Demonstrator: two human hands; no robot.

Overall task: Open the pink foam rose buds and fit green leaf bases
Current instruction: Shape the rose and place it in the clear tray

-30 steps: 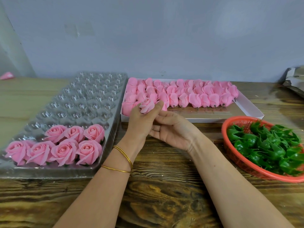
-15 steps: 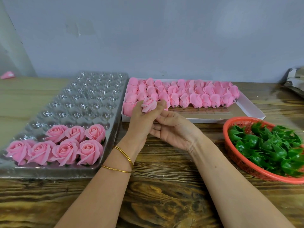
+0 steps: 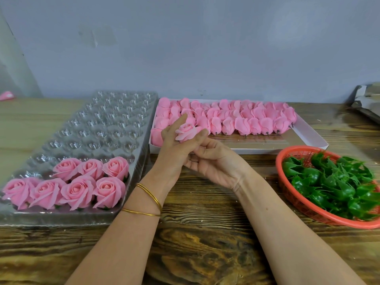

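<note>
My left hand [image 3: 174, 149], with two gold bangles on its wrist, holds a pink foam rose bud [image 3: 186, 131] between thumb and fingers, with the index finger raised behind it. The bud's outer petals are partly spread. My right hand [image 3: 216, 163] lies palm up just beneath. Its fingers curl in under the left hand, and their tips are hidden. Behind both hands a white box [image 3: 308, 138] holds rows of closed pink buds [image 3: 246, 122]. A red basket [image 3: 287, 194] of green leaf bases [image 3: 333, 186] sits at the right.
A clear plastic cavity tray [image 3: 92, 128] on the left carries several finished open roses [image 3: 78, 184] in its near rows. Everything stands on a wooden table [image 3: 205, 243] against a grey wall. A grey object [image 3: 368, 99] lies at the far right.
The bud has turned in my left hand and its petals have spread wider. My left index finger has straightened up behind it. The right hand stays beneath.
</note>
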